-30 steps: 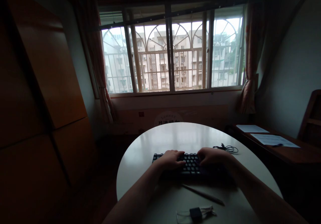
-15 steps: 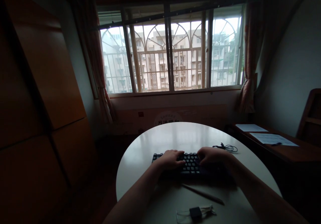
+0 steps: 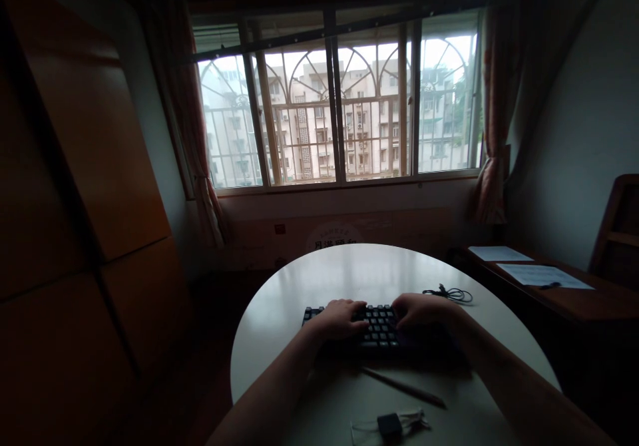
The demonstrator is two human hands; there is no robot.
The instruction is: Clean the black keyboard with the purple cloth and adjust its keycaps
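A black keyboard [image 3: 381, 333] lies on the round white table [image 3: 269, 346]. Over its left part rests my left hand [image 3: 340, 318], fingers spread and thumb reaching toward the middle keys. My right hand [image 3: 424, 309] lies over the right part, thumb apart from the index finger; its other fingers are hidden behind the hand. Neither hand grips anything. On the near side of the keyboard is a thin, long stick-like thing [image 3: 404, 387], too dark to name. Closer still sits a small black block [image 3: 389, 425] with pale wires or strands around it.
A coiled black cable [image 3: 452, 294] lies beyond my right hand. To the right, a brown wooden desk [image 3: 549, 306] carries sheets of paper [image 3: 544, 276] with a small dark thing on them. A wooden cabinet [image 3: 100, 140] stands left; a barred window [image 3: 339, 113] is ahead.
The view has shifted very slightly. Both hands keep their places on the keyboard, with no clear finger movement, and the things on the table have not moved.
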